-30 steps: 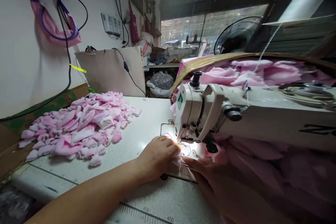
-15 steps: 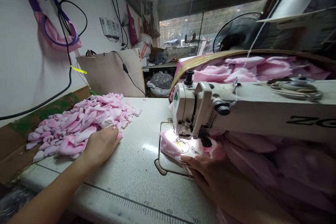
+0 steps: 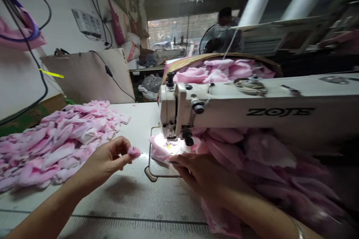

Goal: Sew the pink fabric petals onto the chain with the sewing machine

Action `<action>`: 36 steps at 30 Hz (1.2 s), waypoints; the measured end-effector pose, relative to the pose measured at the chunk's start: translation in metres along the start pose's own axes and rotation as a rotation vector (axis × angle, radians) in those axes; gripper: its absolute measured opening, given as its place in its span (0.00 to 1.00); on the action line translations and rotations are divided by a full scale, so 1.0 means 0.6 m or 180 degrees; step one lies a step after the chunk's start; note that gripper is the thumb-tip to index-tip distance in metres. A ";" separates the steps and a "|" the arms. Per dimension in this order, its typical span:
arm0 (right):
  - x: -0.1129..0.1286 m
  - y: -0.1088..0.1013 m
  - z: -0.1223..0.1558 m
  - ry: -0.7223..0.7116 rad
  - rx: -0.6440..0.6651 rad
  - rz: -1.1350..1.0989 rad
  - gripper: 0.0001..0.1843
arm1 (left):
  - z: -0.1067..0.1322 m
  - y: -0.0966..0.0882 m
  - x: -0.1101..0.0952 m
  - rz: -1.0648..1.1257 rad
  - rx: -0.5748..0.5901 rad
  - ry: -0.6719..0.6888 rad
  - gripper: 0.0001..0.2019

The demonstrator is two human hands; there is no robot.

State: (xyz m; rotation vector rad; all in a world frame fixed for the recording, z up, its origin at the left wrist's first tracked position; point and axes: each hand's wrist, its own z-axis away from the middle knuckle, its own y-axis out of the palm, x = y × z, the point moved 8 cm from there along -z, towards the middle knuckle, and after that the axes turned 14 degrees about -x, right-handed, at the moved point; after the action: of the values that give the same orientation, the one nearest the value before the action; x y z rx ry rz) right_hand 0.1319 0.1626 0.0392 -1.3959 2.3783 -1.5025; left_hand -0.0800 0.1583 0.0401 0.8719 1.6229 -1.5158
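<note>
My left hand [image 3: 105, 162] is raised over the white sewing table [image 3: 126, 198], pinching a small tuft of pink fabric [image 3: 134, 152] between thumb and fingers. A large pile of pink fabric scraps [image 3: 56, 145] lies just left of that hand. My right hand [image 3: 196, 171] presses on pink fabric [image 3: 161, 148] beneath the needle of a white ZOJE sewing machine [image 3: 238, 108]. A thin, dark pointed item [image 3: 172, 163] shows at its fingertips, too small to identify. The needle's tip is hidden by the presser foot and glare.
A ruler scale [image 3: 134, 221] runs along the table's front. Pink fabric [image 3: 266, 164] heaps up right of the machine, and more fills a round basket [image 3: 224, 69] behind it. Beyond stand a person [image 3: 224, 30] and a fan [image 3: 210, 39]. Cables hang on the left wall.
My left hand has left the scrap pile, where it rested half a second ago, and now holds a small tuft nearer the machine. The view has turned left, and more fabric is spread under the needle.
</note>
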 end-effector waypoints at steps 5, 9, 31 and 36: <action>0.015 -0.009 -0.005 0.0317 0.0069 -0.0698 0.09 | -0.003 0.089 -0.028 0.0746 0.0549 -0.0165 0.14; 0.012 -0.009 -0.002 0.0366 -0.0184 -0.1076 0.07 | -0.003 0.139 -0.024 0.1158 0.0863 -0.0370 0.14; 0.013 0.020 0.005 0.0223 0.0251 -0.0853 0.10 | 0.018 0.175 0.004 0.1629 0.1207 -0.0626 0.10; -0.007 0.014 -0.001 0.0696 0.0090 -0.0833 0.07 | 0.009 0.169 0.013 0.1599 0.0958 -0.0740 0.12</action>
State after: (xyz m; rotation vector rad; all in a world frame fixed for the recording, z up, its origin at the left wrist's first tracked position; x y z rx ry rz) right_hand 0.1283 0.1671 0.0320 -1.6721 2.3527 -1.8308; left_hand 0.0043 0.1601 -0.0173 1.1186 0.9298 -1.4456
